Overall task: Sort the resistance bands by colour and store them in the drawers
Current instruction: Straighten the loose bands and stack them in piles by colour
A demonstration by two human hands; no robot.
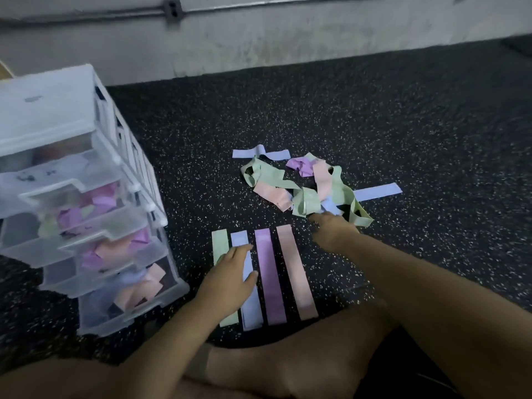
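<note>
Four flat bands lie side by side on the floor: green (219, 243), blue (253, 308), purple (270, 276) and pink (296, 272). My left hand (230, 279) rests flat across the green and blue bands, fingers straight. Behind them sits a tangled pile of bands (305, 187) in green, pink, purple and blue. My right hand (331, 230) reaches into the near edge of the pile, its fingertips touching a green band (308, 203); whether it grips the band cannot be told. A white drawer unit (57, 116) stands at the left, its clear drawers pulled out with mixed bands inside.
A loose blue band (377, 191) lies right of the pile, another blue band (259, 153) behind it. The dark speckled rubber floor (403, 125) runs to a grey wall (259, 38) at the back. My bare legs (288, 367) cross the bottom of the view.
</note>
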